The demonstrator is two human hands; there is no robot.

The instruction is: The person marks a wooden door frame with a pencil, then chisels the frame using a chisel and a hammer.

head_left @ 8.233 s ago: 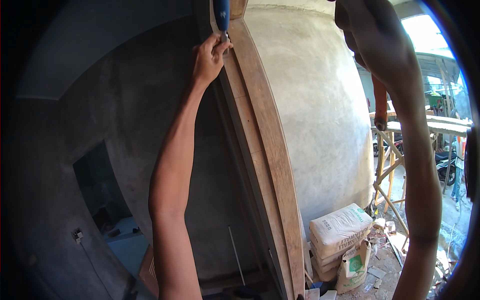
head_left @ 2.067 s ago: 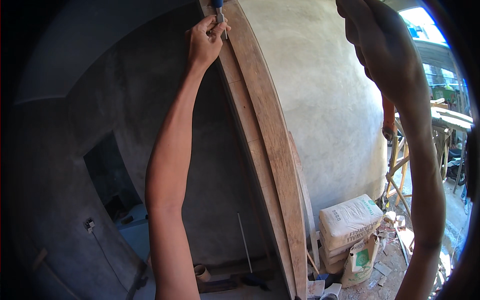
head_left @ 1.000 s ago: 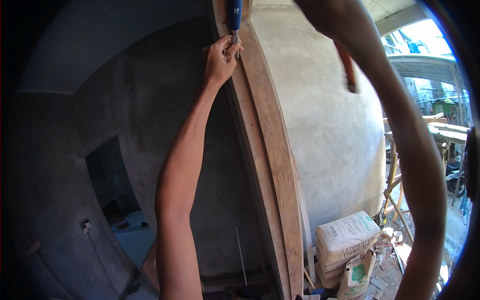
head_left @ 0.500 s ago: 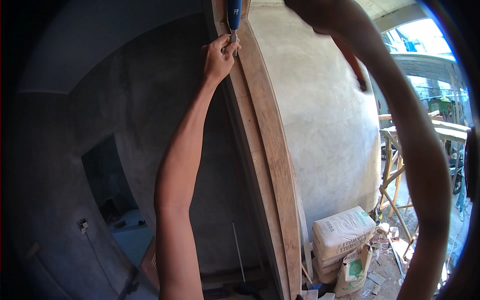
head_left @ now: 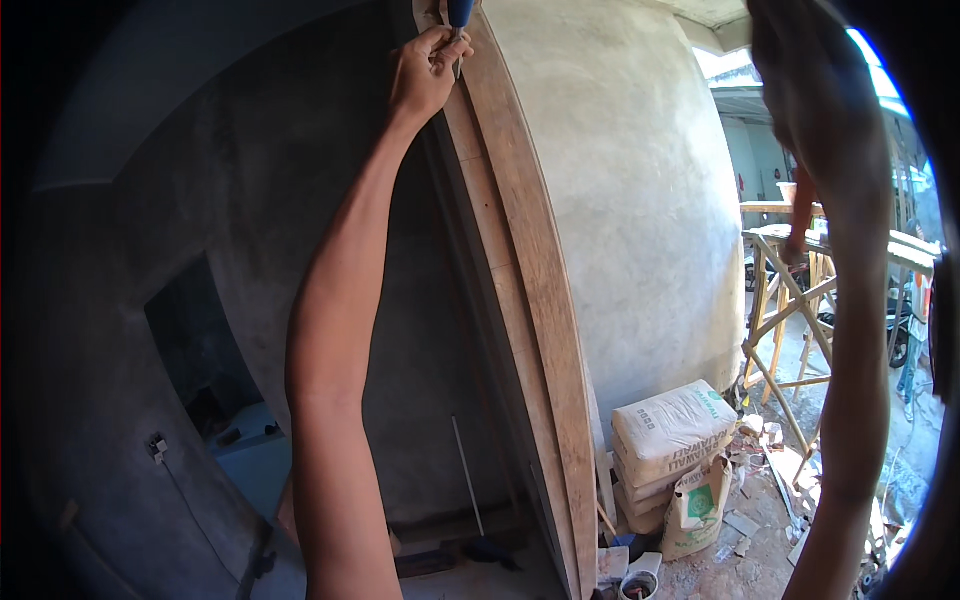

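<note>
Fingers (head_left: 440, 48) of the left hand (head_left: 425, 78) pinch the shank below the blue-handled tool (head_left: 460, 12), its long axis apparently running along the wooden door frame (head_left: 530, 270), while the right hand, raised farther off, leaves the picture, grip indeterminable.

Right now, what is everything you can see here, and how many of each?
Wooden door frame: one, brown, upright at centre.
Plastered wall: one, grey, right of the frame.
Blue-handled tool: one, at the top edge against the frame; its tip is hidden.
Sacks: a stack, white, on the floor at the wall's foot; exact count unclear.
Open bag: one, pale, in front of the stack.
Wooden trestle: one, right, outdoors.
Small tub: one, white, on the floor.
Left hand: raised, fingers at the tool.
Right arm: raised; the hand is out of view.
</note>
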